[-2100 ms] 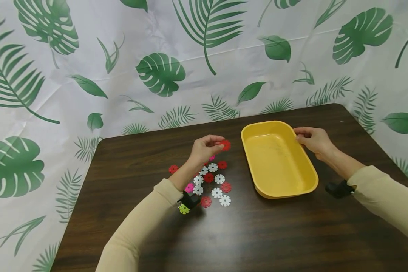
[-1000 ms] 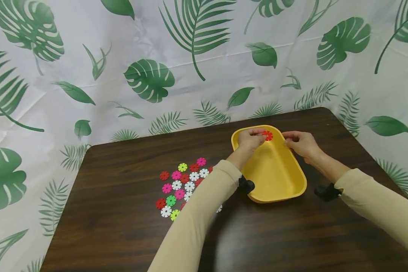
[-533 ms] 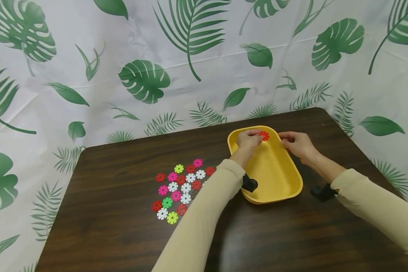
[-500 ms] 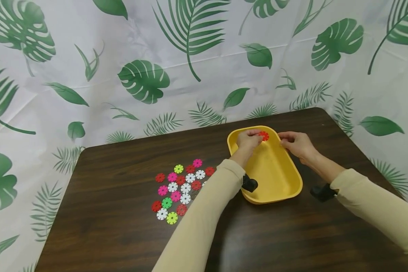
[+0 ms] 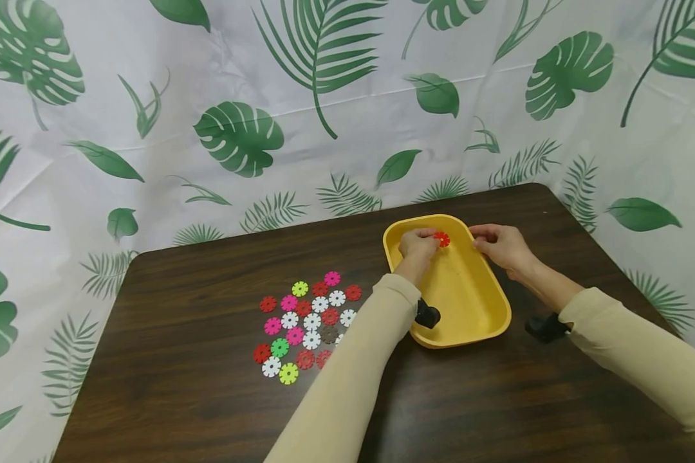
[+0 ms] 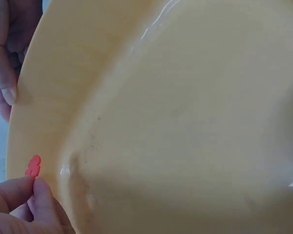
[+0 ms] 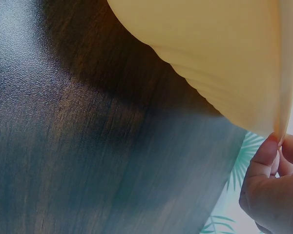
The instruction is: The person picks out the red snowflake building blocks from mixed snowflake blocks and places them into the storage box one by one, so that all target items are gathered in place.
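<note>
Your left hand (image 5: 418, 247) has the red disc (image 5: 442, 239) pinched between thumb and fingertips. Disc sits inside the outline of the yellow tray (image 5: 469, 292), at about its 12 o'clock end. In your left wrist view it's at 8 o'clock, tilted up on edge in front of the inner wall; can't tell if it touches the wall.

Your right hand (image 5: 505, 249) grips the tray rim, thumb one side, fingers the other, at the tray's 1 to 2 o'clock. Right wrist view confirms the pinch, low at 3 to 4 o'clock there. Can't tell if the tray base is flat on the dark wood table (image 5: 168, 360).

Loose discs (image 5: 312, 322) lie on the table at the tray's 8 to 9 o'clock, apart from it: red, white, pink, yellow, plus one dark one (image 5: 329, 334). Single green disc (image 5: 279, 348) at the cluster's 8 o'clock. Your left sleeve (image 5: 336, 379) covers the cluster's 4 o'clock edge, so no count.

Black wrist unit (image 5: 427, 315) on your left arm is over the tray's 7 to 8 o'clock side. Leaf-print cloth (image 5: 347, 148) hangs behind the table, at 12 o'clock.
</note>
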Available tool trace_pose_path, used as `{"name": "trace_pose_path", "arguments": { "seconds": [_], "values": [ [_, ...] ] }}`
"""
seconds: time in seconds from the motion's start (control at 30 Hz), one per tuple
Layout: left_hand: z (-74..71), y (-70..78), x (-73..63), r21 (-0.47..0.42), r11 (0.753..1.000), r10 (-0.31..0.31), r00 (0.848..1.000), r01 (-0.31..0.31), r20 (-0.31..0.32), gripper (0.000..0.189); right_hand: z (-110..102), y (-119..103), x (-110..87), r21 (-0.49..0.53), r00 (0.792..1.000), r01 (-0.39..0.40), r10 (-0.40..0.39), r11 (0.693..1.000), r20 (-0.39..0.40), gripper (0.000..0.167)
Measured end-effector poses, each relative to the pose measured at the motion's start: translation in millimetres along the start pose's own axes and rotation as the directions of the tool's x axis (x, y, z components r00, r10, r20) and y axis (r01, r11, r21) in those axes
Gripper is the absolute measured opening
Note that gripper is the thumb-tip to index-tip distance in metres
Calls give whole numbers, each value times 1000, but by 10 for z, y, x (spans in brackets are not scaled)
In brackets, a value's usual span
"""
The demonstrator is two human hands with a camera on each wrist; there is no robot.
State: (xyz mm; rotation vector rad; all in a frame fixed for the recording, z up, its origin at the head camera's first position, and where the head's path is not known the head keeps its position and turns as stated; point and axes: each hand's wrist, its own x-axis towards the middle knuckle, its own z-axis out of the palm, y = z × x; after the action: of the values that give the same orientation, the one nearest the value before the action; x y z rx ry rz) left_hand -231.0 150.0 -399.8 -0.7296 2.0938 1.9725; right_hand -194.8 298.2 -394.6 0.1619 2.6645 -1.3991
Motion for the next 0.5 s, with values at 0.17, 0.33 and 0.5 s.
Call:
{"name": "trace_pose_path", "arguments": {
  "seconds": [0.17, 0.33, 0.5],
  "values": [
    [22, -25, 6, 11, 1000, -24, 999, 24, -21, 18, -7, -2, -2, 0, 1000, 3, -3, 1000, -5, 41],
    [27, -28, -2, 28, 999, -35, 998, 36, -52, 20, 0, -14, -2, 8, 1000, -1, 1, 1000, -3, 41],
    [26, -32, -26, 92, 995, -35, 995, 44, -95, 19, 6, -32, -11, 6, 1000, -8, 8, 1000, -3, 41]
  ]
}}
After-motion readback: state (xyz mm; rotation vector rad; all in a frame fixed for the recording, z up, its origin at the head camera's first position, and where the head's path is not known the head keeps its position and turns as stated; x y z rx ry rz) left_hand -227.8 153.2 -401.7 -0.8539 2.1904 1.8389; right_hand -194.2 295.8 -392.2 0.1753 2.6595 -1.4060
